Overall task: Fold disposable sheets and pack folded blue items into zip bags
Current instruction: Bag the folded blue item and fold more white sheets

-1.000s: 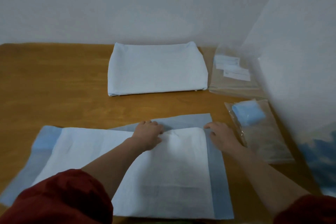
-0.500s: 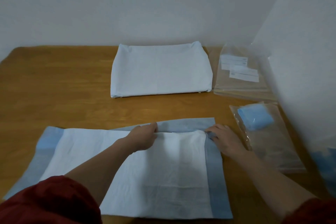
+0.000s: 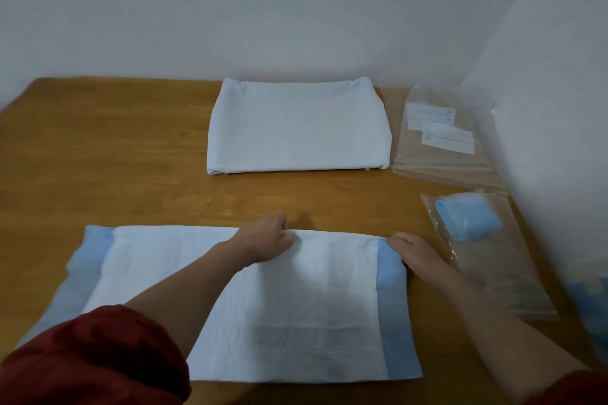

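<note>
A disposable sheet (image 3: pixel 296 306), white with blue side borders, lies flat on the wooden table (image 3: pixel 115 158) in front of me. My left hand (image 3: pixel 266 238) grips the middle of its far edge with curled fingers. At the sheet's far right corner, my right hand (image 3: pixel 414 251) pinches the blue border. To the right lies a clear zip bag (image 3: pixel 493 279) with a folded blue item (image 3: pixel 467 215) inside its far end.
A pile of folded white sheets (image 3: pixel 296 128) sits at the back of the table. Beside it on the right is a stack of clear zip bags (image 3: pixel 441 141) with white labels. A pale wall (image 3: pixel 559 141) borders the table's right side.
The grey-blue strip that showed beyond the white layer's far edge is no longer visible; the far edge is now one straight line. Both hands stay at that edge.
</note>
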